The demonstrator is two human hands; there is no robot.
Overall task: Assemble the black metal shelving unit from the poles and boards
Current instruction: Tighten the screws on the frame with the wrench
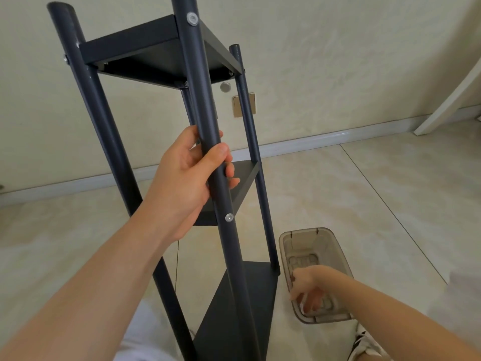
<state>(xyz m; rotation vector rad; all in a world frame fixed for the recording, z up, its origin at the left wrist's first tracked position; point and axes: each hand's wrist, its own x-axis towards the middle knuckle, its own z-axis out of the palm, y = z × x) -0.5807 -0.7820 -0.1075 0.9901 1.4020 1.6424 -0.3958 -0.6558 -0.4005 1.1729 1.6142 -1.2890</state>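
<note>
Already the shelving unit (250,131) stands upright on the floor (364,191), a little short of the floor's far edge where the skirting runs, with a top board (145,50), a middle board (242,175) and a bottom board (250,295) fixed between its poles. At the left, the outer pole (104,121) rises with no hand on it. Your left hand (190,175) is wrapped round the front pole (200,87), thumb across its face and fingers curled behind, between the top and middle boards and just above a silver bolt (229,217). To the right, the translucent bin (335,246) sits on the floor just beside the bottom board's right edge. Your right hand (309,287) dips into it with fingers bent downward; it is blurred, so I cannot tell whether it has pinched anything. The risk, as I judge it, is that you steady a tall, narrow frame with one hand while leaning toward the bin: a pull on that front pole could tip or twist the unit and strain its bolted joints. Small hardware fished out blind could also slip and roll across the smooth tiles.
</note>
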